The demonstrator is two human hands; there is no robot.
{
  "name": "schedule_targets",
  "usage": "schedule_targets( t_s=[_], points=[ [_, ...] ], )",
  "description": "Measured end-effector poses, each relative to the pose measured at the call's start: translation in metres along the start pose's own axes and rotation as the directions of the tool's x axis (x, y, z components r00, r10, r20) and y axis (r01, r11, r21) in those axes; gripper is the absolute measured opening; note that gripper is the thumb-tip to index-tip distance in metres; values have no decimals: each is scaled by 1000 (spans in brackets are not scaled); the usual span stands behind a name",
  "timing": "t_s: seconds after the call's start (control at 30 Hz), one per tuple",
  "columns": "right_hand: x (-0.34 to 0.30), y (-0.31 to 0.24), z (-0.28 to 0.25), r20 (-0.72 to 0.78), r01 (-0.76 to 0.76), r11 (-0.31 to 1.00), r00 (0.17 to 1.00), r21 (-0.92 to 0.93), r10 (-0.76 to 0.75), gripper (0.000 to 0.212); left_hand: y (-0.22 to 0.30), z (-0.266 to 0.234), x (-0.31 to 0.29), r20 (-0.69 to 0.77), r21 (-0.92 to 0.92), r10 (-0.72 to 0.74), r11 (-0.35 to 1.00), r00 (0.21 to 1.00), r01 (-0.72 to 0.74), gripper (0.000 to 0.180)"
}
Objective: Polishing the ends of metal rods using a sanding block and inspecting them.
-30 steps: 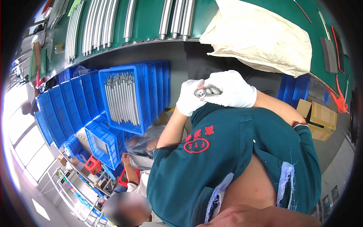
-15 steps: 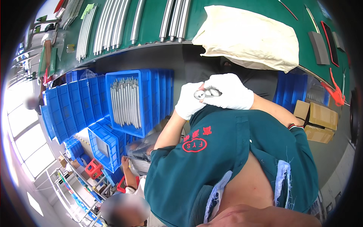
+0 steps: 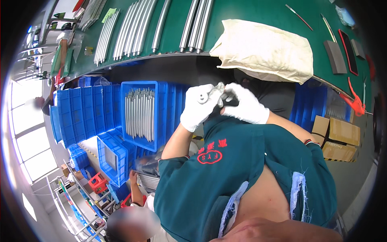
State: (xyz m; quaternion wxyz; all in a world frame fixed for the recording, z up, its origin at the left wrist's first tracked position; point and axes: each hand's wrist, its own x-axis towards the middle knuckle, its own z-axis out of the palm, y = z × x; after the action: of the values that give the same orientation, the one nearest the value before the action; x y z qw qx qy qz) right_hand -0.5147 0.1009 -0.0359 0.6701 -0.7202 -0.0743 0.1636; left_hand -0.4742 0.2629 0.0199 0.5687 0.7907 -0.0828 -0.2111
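Both my hands wear white gloves with greyed fingertips and are held in front of my dark green shirt. My left hand (image 3: 194,111) is closed around a metal rod (image 3: 202,97), whose round end with a hole in it faces up; the rest of the rod is hidden. Beside it on the right is my right hand (image 3: 248,105), its fingers bent and its thumb standing apart from them. Its fingertips come close to those of my left hand; whether they touch cannot be made out.
On the green table (image 3: 225,10) lie several metal rods (image 3: 197,26), a cream cloth (image 3: 264,50), a grey block (image 3: 335,57) and a phone-like red-edged slab (image 3: 348,52). Blue crates (image 3: 157,117) with rods stand left, a cardboard box (image 3: 342,135) right. Another person's arm (image 3: 136,189) shows lower left.
My hands have drawn apart a little, and the right thumb has spread from its fingers. The rod's end has shifted left with my left hand. The whole view has tilted slightly.
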Motion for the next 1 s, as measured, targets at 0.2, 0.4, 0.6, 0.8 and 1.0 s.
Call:
schedule_targets(
  t_s=[0.2, 0.4, 0.6, 0.8, 1.0],
  points=[
    [-4, 18, 17, 231, -110, 919, 973, 378, 21, 53, 36, 12, 19, 92, -558, 87, 829, 992, -21, 39],
    [-21, 26, 8, 249, -210, 733, 967, 647, 57, 27, 38, 28, 43, 135, -822, -24, 555, 991, 126, 33],
    [-29, 31, 8, 195, -226, 536, 974, 813, 116, 29, 32, 40, 46, 143, -816, -43, 560, 989, 142, 21],
    [-27, 36, 5, 203, -234, 463, 972, 855, 117, 27, 32, 41, 47, 123, -797, -65, 588, 990, 138, 18],
    [-26, 39, 4, 255, -285, 347, 958, 894, 130, 31, 36, 41, 49, 119, -796, -65, 591, 991, 135, 19]
  ],
)
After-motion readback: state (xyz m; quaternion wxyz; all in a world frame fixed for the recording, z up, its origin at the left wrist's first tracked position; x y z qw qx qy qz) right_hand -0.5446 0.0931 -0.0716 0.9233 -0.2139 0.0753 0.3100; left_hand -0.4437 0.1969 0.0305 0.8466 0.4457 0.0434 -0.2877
